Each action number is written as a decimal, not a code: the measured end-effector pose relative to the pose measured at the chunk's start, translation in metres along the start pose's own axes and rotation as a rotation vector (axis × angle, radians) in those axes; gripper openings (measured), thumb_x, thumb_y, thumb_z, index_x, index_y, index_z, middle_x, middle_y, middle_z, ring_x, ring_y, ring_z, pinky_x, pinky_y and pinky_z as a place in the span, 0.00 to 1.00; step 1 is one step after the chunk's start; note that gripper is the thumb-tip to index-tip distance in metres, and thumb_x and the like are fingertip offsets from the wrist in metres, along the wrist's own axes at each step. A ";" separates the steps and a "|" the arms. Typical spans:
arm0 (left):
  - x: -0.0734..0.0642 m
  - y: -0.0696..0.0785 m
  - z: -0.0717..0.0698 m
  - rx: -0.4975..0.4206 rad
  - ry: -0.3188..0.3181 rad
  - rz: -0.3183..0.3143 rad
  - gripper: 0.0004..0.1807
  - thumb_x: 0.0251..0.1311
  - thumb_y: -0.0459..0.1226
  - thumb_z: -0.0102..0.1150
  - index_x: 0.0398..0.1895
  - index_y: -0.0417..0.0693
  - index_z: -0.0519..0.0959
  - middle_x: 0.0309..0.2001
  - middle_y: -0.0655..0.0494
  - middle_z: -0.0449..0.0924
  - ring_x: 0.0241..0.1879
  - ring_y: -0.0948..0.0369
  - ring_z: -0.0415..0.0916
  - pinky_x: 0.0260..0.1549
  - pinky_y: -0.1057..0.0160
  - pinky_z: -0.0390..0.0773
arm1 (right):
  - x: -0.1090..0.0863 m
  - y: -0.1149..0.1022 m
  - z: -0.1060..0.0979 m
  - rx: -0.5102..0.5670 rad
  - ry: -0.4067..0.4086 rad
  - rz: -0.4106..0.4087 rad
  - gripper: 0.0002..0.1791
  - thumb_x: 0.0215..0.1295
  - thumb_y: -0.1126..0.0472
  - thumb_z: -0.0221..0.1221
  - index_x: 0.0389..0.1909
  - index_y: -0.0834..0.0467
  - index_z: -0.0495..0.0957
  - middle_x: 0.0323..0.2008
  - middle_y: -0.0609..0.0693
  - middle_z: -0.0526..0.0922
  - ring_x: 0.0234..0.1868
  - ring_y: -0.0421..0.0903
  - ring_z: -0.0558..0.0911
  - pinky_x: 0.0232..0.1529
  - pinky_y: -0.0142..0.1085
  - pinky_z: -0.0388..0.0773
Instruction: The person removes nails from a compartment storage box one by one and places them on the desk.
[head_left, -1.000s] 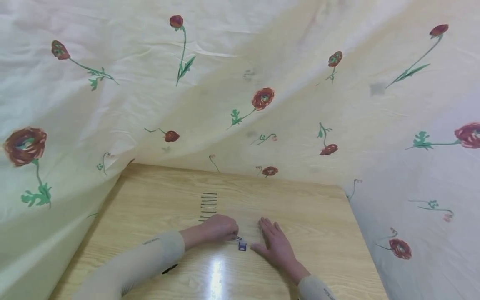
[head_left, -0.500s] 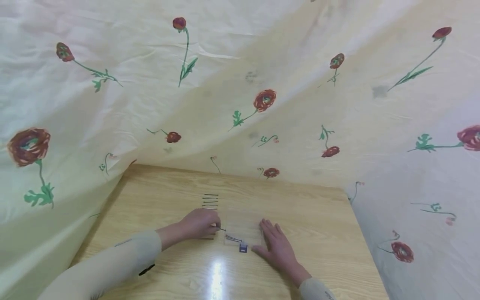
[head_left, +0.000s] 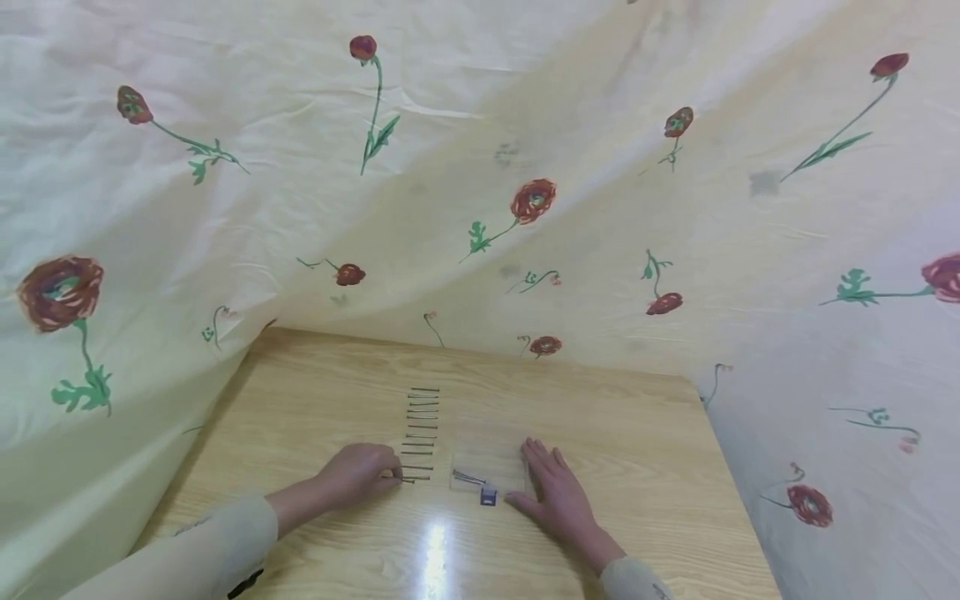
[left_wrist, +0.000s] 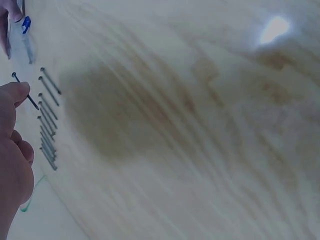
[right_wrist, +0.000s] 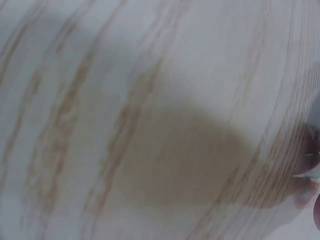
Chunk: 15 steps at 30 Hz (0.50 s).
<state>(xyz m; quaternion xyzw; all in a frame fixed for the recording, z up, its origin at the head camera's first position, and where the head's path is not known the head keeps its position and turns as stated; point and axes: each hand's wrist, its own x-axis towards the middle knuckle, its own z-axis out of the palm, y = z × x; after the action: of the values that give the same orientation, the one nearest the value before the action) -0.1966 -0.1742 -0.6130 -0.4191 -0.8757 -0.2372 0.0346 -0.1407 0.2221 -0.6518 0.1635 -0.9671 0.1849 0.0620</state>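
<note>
In the head view my left hand (head_left: 360, 477) is at the near end of a row of dark nails (head_left: 422, 427). Its thumb and fingertip pinch one nail (left_wrist: 25, 91), clearest in the left wrist view. My right hand (head_left: 557, 492) lies with extended fingers along the right side of a clear, flat plastic box (head_left: 491, 454). A blue catch (head_left: 488, 496) marks the box's near edge. A few nails (head_left: 468, 477) lie together inside it, at the near left. Only fingertips (right_wrist: 307, 155) of a hand show at the right wrist view's edge.
The wood-grain table (head_left: 315, 383) carries the row of nails left of the box. Cloth with red flowers (head_left: 450, 167) hangs behind and around the table. A bright reflection shines on the tabletop near the front.
My left hand has moved left from the box to the near end of the nail row, carrying a nail. The right hand stays beside the box.
</note>
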 end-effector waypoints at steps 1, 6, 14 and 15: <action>-0.002 0.001 0.001 -0.005 0.012 -0.002 0.05 0.59 0.32 0.77 0.31 0.52 0.89 0.29 0.63 0.86 0.29 0.72 0.79 0.32 0.70 0.83 | 0.000 0.000 0.000 -0.002 0.001 -0.002 0.53 0.64 0.35 0.70 0.79 0.62 0.65 0.79 0.59 0.66 0.80 0.58 0.66 0.82 0.54 0.53; -0.009 0.004 0.008 -0.016 0.044 -0.038 0.06 0.58 0.32 0.77 0.32 0.51 0.89 0.30 0.62 0.87 0.30 0.71 0.81 0.34 0.69 0.85 | 0.000 0.000 -0.001 -0.003 0.010 -0.002 0.52 0.63 0.36 0.71 0.79 0.63 0.66 0.79 0.59 0.66 0.80 0.58 0.66 0.82 0.55 0.53; -0.019 0.006 0.026 -0.026 0.110 -0.011 0.05 0.57 0.31 0.76 0.31 0.50 0.89 0.30 0.63 0.87 0.30 0.70 0.83 0.32 0.70 0.84 | 0.000 -0.002 -0.002 -0.016 0.014 -0.018 0.52 0.64 0.35 0.70 0.79 0.63 0.66 0.78 0.60 0.67 0.79 0.59 0.67 0.80 0.57 0.56; -0.020 0.006 0.029 -0.030 0.116 -0.007 0.05 0.57 0.31 0.76 0.31 0.50 0.88 0.30 0.63 0.87 0.30 0.70 0.82 0.32 0.70 0.84 | 0.000 -0.002 -0.002 -0.017 0.015 -0.019 0.52 0.64 0.35 0.70 0.78 0.63 0.66 0.78 0.60 0.67 0.79 0.59 0.68 0.80 0.58 0.57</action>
<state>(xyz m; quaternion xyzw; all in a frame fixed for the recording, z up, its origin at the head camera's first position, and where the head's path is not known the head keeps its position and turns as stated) -0.1748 -0.1725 -0.6410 -0.4023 -0.8700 -0.2741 0.0781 -0.1398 0.2210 -0.6493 0.1708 -0.9665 0.1773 0.0722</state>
